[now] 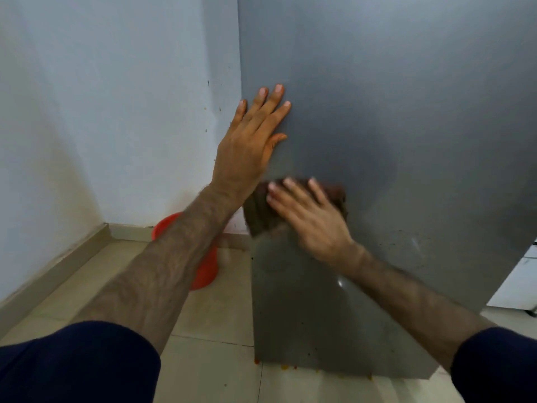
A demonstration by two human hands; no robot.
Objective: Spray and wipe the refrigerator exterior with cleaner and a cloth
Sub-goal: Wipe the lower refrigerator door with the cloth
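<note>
The grey side panel of the refrigerator [392, 117] fills the right half of the view, down to the floor. My left hand [250, 141] lies flat against the panel near its back edge, fingers straight and spread. Lower down, my right hand [308, 216] presses a dark brown cloth [261, 213] against the panel with straight fingers; hand and cloth are motion-blurred. No spray bottle is in view.
A pale wall [116, 112] stands close on the left, meeting the refrigerator in a narrow corner. A red plastic tub [203, 274] sits on the tiled floor [209, 330] in that corner, partly behind my left forearm. A white appliance [523, 280] shows at the right edge.
</note>
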